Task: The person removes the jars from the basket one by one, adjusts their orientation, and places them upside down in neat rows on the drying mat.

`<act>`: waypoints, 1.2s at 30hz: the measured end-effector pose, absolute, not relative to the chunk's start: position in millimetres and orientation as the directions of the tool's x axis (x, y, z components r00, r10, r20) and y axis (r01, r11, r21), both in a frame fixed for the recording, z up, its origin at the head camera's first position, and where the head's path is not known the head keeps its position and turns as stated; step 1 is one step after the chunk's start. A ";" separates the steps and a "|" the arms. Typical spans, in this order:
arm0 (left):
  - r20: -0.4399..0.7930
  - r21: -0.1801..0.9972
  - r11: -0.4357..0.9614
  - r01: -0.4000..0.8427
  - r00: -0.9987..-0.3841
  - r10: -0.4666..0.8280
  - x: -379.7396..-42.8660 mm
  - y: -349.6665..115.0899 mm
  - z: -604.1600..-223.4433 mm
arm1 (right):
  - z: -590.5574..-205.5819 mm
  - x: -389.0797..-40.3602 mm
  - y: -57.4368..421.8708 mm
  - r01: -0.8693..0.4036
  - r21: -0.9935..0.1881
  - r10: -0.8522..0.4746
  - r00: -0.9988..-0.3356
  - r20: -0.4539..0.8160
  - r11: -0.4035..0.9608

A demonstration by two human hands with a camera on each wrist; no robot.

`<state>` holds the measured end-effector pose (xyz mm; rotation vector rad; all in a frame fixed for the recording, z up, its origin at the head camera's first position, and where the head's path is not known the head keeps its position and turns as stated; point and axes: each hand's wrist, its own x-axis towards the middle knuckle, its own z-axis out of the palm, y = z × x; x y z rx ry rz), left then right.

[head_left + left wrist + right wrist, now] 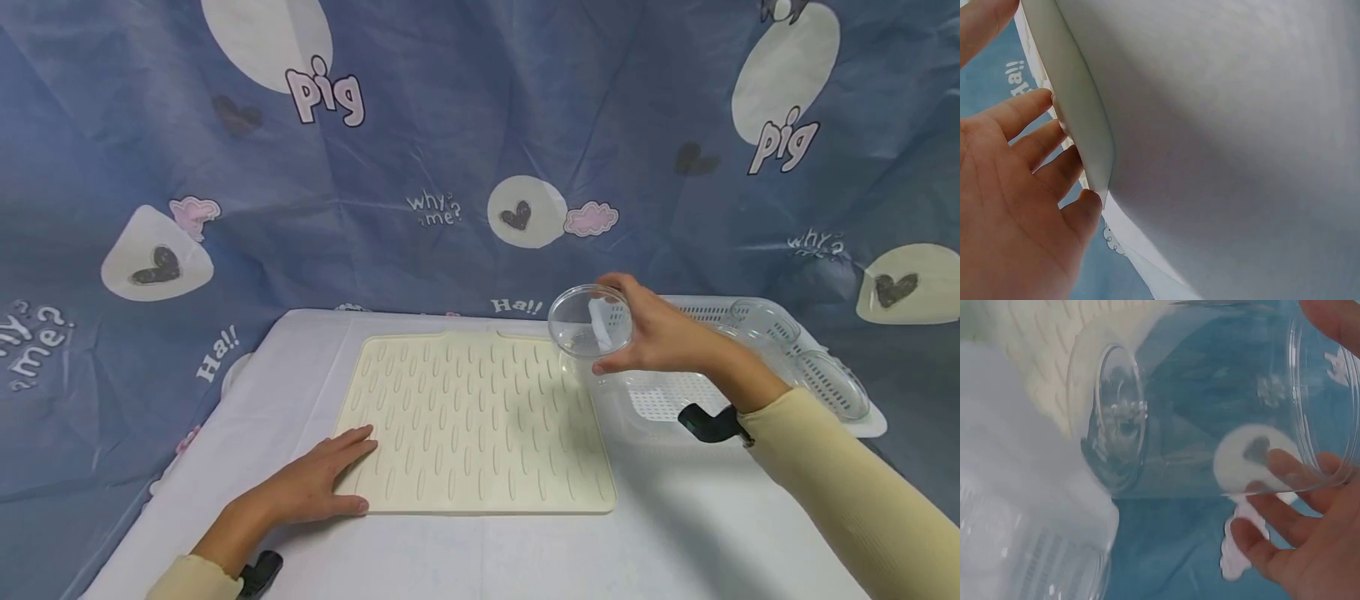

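High over the right back corner of a cream drying mat [480,425], my right hand [660,333] grips a clear round jar [577,321]. Thumb and fingers sit around its rim end, and the jar looks hollow through its transparent wall. In the right wrist view the jar [1204,419] lies sideways across the picture, its thick base away from the palm. My left hand [322,479] rests at the mat's front left corner, fingers spread and fairly straight. Seen from the left wrist, the fingertips [1088,203] touch the mat's edge [1079,106].
A white slotted drainer basket [667,396] stands on the right of the table, with several clear containers [828,383] in it. White cloth [525,554] covers the table. A blue printed curtain [435,267] hangs behind it.
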<state>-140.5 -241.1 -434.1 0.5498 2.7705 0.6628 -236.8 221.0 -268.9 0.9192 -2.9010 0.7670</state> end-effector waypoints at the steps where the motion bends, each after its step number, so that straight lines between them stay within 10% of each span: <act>1: -0.141 0.476 0.825 0.304 -0.900 0.413 -140.8 -241.2 -434.6 | -271.1 -237.6 217.1 -0.545 -0.447 -0.546 -0.826 0.140 0.709; 36: -0.152 0.477 0.828 0.296 -0.900 0.409 -140.1 -239.8 -430.2 | -348.4 -227.6 128.7 -0.642 -0.514 -0.616 -0.747 0.251 0.569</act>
